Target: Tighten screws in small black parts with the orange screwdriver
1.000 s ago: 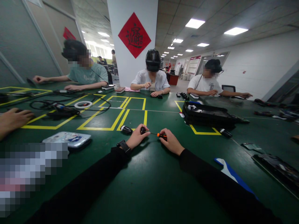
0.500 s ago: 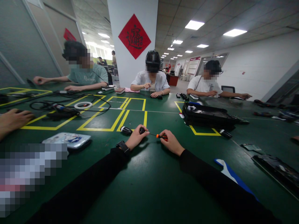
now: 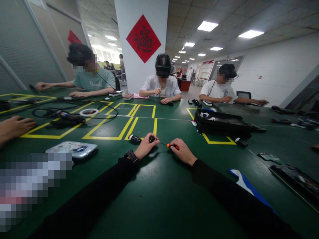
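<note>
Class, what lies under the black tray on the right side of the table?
The black tray rests on the green table; yellow tape shows at its left and near sides. Whatever lies directly beneath, including any tape there, is covered.

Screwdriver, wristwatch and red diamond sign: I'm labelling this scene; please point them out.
Screwdriver (image 3: 168, 145), head view, orange front of handle.
Wristwatch (image 3: 132, 156), head view, dark top.
Red diamond sign (image 3: 144, 38), head view, its middle.

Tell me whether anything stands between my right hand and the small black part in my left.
Nothing visible stands in the way. Only the thin shaft of the screwdriver in your right hand spans the gap toward the black part in your left hand; whether its tip touches is too small to tell.
</note>
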### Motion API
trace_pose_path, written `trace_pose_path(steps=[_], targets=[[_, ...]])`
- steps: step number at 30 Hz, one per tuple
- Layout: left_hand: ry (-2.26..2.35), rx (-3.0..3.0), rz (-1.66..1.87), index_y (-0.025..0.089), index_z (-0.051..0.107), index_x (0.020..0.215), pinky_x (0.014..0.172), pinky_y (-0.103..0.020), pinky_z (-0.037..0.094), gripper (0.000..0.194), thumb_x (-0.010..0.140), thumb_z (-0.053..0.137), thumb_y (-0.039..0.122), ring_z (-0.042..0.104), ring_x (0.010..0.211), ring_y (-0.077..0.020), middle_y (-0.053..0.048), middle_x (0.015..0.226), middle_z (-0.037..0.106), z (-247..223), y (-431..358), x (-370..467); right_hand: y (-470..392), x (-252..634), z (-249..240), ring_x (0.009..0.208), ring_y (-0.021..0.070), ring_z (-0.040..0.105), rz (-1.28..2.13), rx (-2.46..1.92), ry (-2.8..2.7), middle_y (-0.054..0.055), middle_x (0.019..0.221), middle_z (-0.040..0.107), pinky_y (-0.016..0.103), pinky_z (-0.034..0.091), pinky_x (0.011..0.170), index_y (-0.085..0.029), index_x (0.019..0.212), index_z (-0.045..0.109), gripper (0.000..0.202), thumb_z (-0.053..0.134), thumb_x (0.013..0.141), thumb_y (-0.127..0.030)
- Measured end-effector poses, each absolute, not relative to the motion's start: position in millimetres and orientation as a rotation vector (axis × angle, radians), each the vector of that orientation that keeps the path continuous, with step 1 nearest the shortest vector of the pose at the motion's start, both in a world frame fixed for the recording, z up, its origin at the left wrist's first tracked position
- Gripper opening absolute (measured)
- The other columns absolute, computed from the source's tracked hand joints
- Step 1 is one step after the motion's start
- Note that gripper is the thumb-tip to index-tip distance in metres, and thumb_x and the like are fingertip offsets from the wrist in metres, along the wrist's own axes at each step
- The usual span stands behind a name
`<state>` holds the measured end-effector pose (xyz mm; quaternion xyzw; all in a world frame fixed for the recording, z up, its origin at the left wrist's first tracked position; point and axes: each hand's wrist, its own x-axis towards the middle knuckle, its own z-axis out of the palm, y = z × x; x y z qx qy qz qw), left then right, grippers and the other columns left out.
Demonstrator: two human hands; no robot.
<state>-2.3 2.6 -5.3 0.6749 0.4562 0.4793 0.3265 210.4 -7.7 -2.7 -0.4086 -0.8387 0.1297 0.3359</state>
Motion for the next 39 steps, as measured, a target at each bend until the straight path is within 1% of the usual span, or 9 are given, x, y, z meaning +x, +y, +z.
trace_pose_path(steps=[5, 9, 13, 18, 22, 27, 31, 36, 39], targets=[[1.182, 1.768, 1.256, 0.019, 0.051, 0.085, 0.082, -0.031, 0.038, 0.025, 0.069, 0.057, 0.038, 0.053, 0.084, -0.0156, -0.001, 0.089, 0.059, -4.3, 1.7, -1.8, -12.2, 210.1, 0.2, 0.085, 0.0165, 0.046, 0.347, -1.054, -2.143, 0.004, 0.089, 0.054, 0.030, 0.036, 0.077, -0.018, 0.089, 0.055, 0.017, 0.057, 0.073, -0.021], [1.190, 1.753, 1.247, 0.019, 0.051, 0.084, 0.083, -0.032, 0.038, 0.024, 0.069, 0.057, 0.037, 0.053, 0.085, -0.0160, -0.001, 0.089, 0.059, -0.9, -0.8, -1.0, -11.2, 209.2, 0.9, 0.084, 0.0156, 0.046, 0.353, -1.082, -2.151, 0.004, 0.088, 0.055, 0.030, 0.035, 0.077, -0.017, 0.089, 0.056, 0.014, 0.046, 0.082, -0.025], [1.195, 1.740, 1.241, 0.019, 0.051, 0.084, 0.085, -0.032, 0.037, 0.023, 0.069, 0.056, 0.035, 0.053, 0.087, -0.0162, -0.001, 0.089, 0.058, 0.6, -1.5, -1.0, -7.8, 209.0, -1.0, 0.083, 0.0149, 0.046, 0.357, -1.090, -2.183, 0.004, 0.082, 0.055, 0.030, 0.035, 0.078, -0.016, 0.079, 0.059, 0.025, 0.036, 0.087, -0.023], [1.176, 1.749, 1.251, 0.020, 0.051, 0.084, 0.084, -0.032, 0.037, 0.023, 0.069, 0.056, 0.036, 0.053, 0.086, -0.0156, -0.001, 0.090, 0.058, -2.8, 1.2, -1.9, -7.6, 209.7, -2.6, 0.084, 0.0155, 0.046, 0.338, -1.073, -2.164, 0.004, 0.086, 0.054, 0.030, 0.036, 0.078, -0.017, 0.084, 0.055, 0.010, 0.047, 0.080, -0.019], [1.161, 1.760, 1.241, 0.020, 0.051, 0.085, 0.083, -0.031, 0.038, 0.022, 0.070, 0.055, 0.035, 0.053, 0.085, -0.0153, -0.001, 0.088, 0.058, -3.1, 1.5, -1.6, -10.4, 209.2, -2.2, 0.084, 0.0160, 0.046, 0.340, -1.081, -2.137, 0.004, 0.089, 0.053, 0.030, 0.037, 0.076, -0.017, 0.088, 0.052, 0.015, 0.054, 0.073, -0.018], [1.178, 1.762, 1.234, 0.020, 0.051, 0.084, 0.083, -0.031, 0.038, 0.021, 0.070, 0.055, 0.034, 0.053, 0.085, -0.0153, -0.001, 0.088, 0.058, -0.6, -0.5, -1.0, -10.2, 208.5, -1.7, 0.083, 0.0154, 0.046, 0.334, -1.126, -2.142, 0.004, 0.086, 0.054, 0.030, 0.036, 0.076, -0.017, 0.086, 0.055, 0.014, 0.046, 0.082, -0.027], [1.172, 1.768, 1.240, 0.020, 0.051, 0.084, 0.082, -0.030, 0.038, 0.022, 0.069, 0.055, 0.035, 0.053, 0.084, -0.0153, 0.000, 0.087, 0.058, -0.2, -1.5, -1.3, -8.3, 209.0, -1.6, 0.081, 0.0144, 0.046, 0.324, -1.116, -2.191, 0.004, 0.080, 0.054, 0.029, 0.035, 0.077, -0.016, 0.078, 0.057, 0.024, 0.035, 0.087, -0.024], [1.182, 1.762, 1.234, 0.020, 0.051, 0.085, 0.081, -0.030, 0.039, 0.022, 0.070, 0.055, 0.036, 0.053, 0.083, -0.0151, 0.000, 0.088, 0.058, -1.0, -1.3, -1.4, -8.8, 209.3, -2.6, 0.080, 0.0150, 0.046, 0.319, -1.121, -2.157, 0.004, 0.083, 0.054, 0.028, 0.036, 0.074, -0.017, 0.083, 0.054, 0.010, 0.045, 0.082, -0.022], [1.162, 1.764, 1.239, 0.020, 0.050, 0.085, 0.081, -0.030, 0.039, 0.021, 0.070, 0.054, 0.035, 0.053, 0.083, -0.0149, 0.000, 0.087, 0.058, -2.1, -0.5, -1.4, -9.7, 209.5, -3.3, 0.079, 0.0151, 0.046, 0.327, -1.127, -2.129, 0.003, 0.085, 0.053, 0.028, 0.037, 0.072, -0.017, 0.088, 0.051, 0.012, 0.051, 0.077, -0.021]])
